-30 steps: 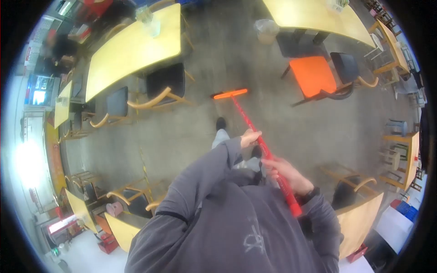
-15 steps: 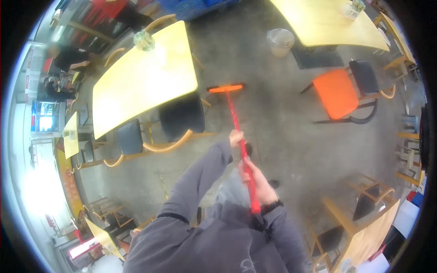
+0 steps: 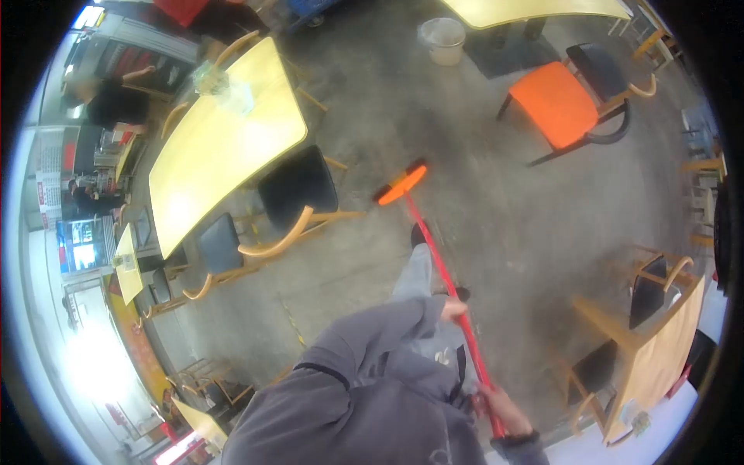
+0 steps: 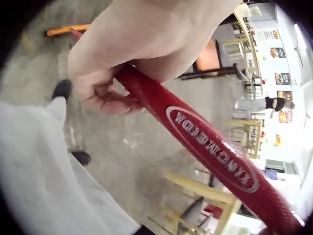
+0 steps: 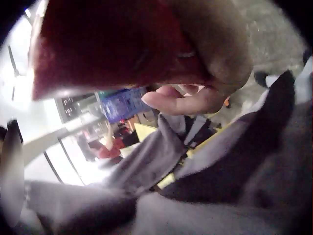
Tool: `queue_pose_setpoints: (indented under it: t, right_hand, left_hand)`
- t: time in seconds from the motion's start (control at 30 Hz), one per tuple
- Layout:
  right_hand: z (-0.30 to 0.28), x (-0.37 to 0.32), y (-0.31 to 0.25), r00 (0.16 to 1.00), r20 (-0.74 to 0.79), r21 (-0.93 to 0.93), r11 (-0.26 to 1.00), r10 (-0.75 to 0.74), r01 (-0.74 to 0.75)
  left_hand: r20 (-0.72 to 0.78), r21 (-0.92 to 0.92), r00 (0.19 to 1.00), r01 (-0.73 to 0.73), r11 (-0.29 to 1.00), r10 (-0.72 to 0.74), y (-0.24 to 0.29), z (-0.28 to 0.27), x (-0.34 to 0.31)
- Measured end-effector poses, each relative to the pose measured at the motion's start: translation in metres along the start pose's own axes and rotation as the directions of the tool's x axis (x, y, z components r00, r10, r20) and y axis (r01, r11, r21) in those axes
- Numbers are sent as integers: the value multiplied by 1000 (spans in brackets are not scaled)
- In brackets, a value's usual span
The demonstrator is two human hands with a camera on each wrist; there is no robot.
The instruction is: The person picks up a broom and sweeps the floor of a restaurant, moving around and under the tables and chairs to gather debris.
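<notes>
A broom with a long red handle [image 3: 442, 267] and a flat orange head [image 3: 403, 186] slants across the head view, its head on the grey floor. My left hand [image 3: 454, 309] grips the handle about midway. Lettering in an oval shows on the handle [image 4: 210, 147] in the left wrist view, where the left hand [image 4: 137, 44] curls its fingers round it. Near the handle's upper end, by my side, my right hand [image 3: 502, 408] holds on. In the right wrist view the thick red handle [image 5: 112, 49] lies within the right hand [image 5: 215, 63].
A yellow table [image 3: 225, 147] with dark-seated chairs [image 3: 298, 182] stands left of the broom head. To the right are an orange chair [image 3: 554, 105] and a wooden table [image 3: 659, 356]. A bin [image 3: 443, 43] stands at the back. Other people are at the far left.
The broom head has moved slightly right and nearer, and has turned to a diagonal. My hands have shifted right and nearer, the right one now farther from the left along the handle.
</notes>
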State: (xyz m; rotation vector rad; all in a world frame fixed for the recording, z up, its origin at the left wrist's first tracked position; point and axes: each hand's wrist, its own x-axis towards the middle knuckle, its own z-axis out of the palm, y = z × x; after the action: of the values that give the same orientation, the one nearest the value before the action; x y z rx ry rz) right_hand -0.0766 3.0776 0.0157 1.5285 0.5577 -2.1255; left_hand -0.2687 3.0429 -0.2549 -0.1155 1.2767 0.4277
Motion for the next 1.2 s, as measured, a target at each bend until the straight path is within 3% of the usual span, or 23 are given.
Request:
queue_pose_setpoints:
  t: [0.07,0.13,0.27,0.33,0.37,0.47,0.5,0.53,0.57,0.6,0.63,0.67,0.73,0.8,0.83,0.9,0.93,1.0,1.03,1.13,1.2]
  right_hand:
    - [-13,-31,36,995,-92,-123,992,-29,18]
    - [14,-79,21,962,-229,-338,939,-151,67]
    - [17,-79,34,957,-251,-298,952,-143,64]
    - [36,-72,18,942,-268,-338,935,-202,105]
    - [48,-67,2,951,-258,-266,959,-172,101]
    - [55,7,6,936,-156,-122,946,-317,300]
    - [68,20,-22,935,-158,-176,941,-317,289]
    - [79,41,-48,930,-140,-133,937,-341,323]
    - [87,66,-74,926,-123,-97,933,-357,347]
    - [97,92,-104,907,-105,-72,913,-407,401]
    - [109,120,-135,890,-86,-54,894,-448,444]
    - [119,148,-172,854,-64,-176,849,-516,499]
    - [146,203,-247,788,-72,-242,778,-611,580]
    - [172,240,-321,831,13,15,831,-556,556]
    - [184,254,-347,859,64,142,857,-507,496]
    - [211,271,-376,890,227,422,863,-396,277]
    - [222,275,-385,880,321,528,837,-351,141]
    - [235,274,-381,826,378,663,745,-417,73]
    - [235,273,-371,799,394,725,688,-455,34]
    - [223,269,-322,815,359,743,668,-455,46]
    - [205,244,-289,881,268,679,725,-390,114]
  left_hand:
    - [217,-52,976,-27,998,38,-32,28,0]
    - [341,-118,935,-56,991,94,-57,45,4]
    - [352,-208,914,-133,969,201,-49,40,-32]
    - [321,-233,925,-129,964,201,-36,21,-33]
    - [305,-259,925,-148,955,226,-26,6,-31]
    - [116,40,970,-218,975,213,22,-56,-18]
    - [-11,47,966,-257,965,258,49,-76,-21]
    - [-138,64,945,-292,954,298,77,-95,-26]
    - [-95,210,911,-376,902,402,96,-136,-7]
    - [4,117,757,-650,751,654,119,-168,-13]
    - [-18,124,763,-640,758,646,149,-200,1]
    - [-40,131,769,-630,766,639,178,-231,16]
    - [-287,-36,726,-660,750,625,254,-248,-23]
    - [-350,125,753,-553,824,558,318,-286,-37]
    - [-309,130,730,-602,788,609,331,-320,-12]
    - [-437,243,731,-464,852,524,366,-349,-34]
    - [-424,376,732,-393,839,533,376,-369,-26]
    - [-396,608,743,-229,761,540,376,-405,2]
    - [-427,677,714,-155,720,555,374,-386,-17]
    - [-509,745,677,36,666,532,342,-358,4]
    - [-488,755,720,65,652,493,305,-332,21]
